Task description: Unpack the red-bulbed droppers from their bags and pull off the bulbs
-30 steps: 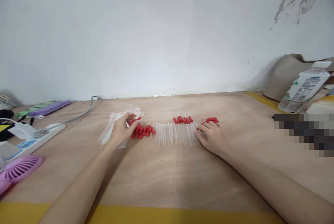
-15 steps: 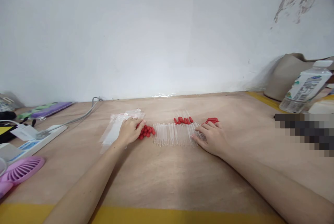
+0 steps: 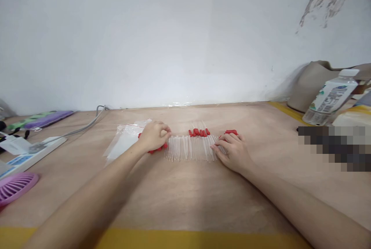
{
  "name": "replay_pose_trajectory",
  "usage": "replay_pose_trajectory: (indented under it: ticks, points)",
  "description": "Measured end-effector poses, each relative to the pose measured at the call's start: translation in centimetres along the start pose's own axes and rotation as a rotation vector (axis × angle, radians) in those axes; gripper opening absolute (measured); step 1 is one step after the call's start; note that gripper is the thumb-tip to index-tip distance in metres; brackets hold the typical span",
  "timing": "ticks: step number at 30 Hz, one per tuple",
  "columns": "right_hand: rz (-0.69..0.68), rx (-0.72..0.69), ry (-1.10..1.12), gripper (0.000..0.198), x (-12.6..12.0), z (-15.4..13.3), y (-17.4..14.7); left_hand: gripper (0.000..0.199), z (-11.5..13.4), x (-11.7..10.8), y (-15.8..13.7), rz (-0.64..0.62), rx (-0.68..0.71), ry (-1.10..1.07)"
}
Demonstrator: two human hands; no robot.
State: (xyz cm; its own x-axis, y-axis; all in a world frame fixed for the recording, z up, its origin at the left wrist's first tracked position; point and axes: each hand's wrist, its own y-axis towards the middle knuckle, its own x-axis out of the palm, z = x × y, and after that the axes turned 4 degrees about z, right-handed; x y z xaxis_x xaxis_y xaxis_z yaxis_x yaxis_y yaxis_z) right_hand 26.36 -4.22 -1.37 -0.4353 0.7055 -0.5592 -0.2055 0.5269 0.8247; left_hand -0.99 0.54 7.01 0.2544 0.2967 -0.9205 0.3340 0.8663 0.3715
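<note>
A row of clear thin tubes (image 3: 187, 148), like glass droppers, lies side by side on the table. Just above the row's far ends are several tubes fitted with red rubber bulbs (image 3: 199, 132). At the row's left end, my left hand (image 3: 155, 136) hovers over a pile of loose red bulbs (image 3: 158, 149) and partly hides it. Its thumb and forefinger are pinched; anything between them is hidden. My right hand (image 3: 233, 151) rests at the row's right end, fingers spread and touching the tubes. More red bulbs (image 3: 231, 132) show behind it.
Clear plastic bags (image 3: 123, 140) lie left of the pile. A power strip (image 3: 34, 156) with a cable and a pink fan (image 3: 19, 187) are at the left. A plastic bottle (image 3: 330, 96) and a grey-brown container (image 3: 307, 84) stand at the right, near the wall.
My left hand has lifted from the pile and moved toward the tubes, its fingers drawn into a pinch. My right hand stays by the row's right end. The view has shifted slightly.
</note>
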Motion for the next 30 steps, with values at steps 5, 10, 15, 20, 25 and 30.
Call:
replay_pose_trajectory:
  ticks: [5, 10, 15, 20, 25, 30]
  points:
    - [0.029, 0.005, 0.023, 0.021, -0.4, 0.2, 0.0, 0.019, 3.9, 2.6, 4.4, -0.243, -0.237, -0.012]
    - [0.053, 0.021, 0.025, 0.022, -0.7, 0.0, 0.2, 0.02, 5.3, 5.5, 8.0, -0.343, -0.404, 0.015]
    - [0.076, 0.014, 0.015, 0.022, -0.6, -0.2, 0.2, 0.029, 4.9, 7.7, 10.2, -0.441, -0.479, -0.009]
    - [0.06, 0.013, 0.013, 0.022, -0.6, -0.2, 0.2, 0.03, 4.3, 8.4, 10.9, -0.482, -0.511, -0.072]
    - [0.069, 0.019, 0.03, 0.02, -0.6, -0.2, 0.1, 0.03, 3.8, 7.0, 10.4, -0.404, -0.497, -0.128]
    - [0.052, 0.048, 0.085, 0.015, -0.2, 0.2, 0.0, 0.027, 3.6, 4.3, 6.6, -0.146, -0.311, -0.187]
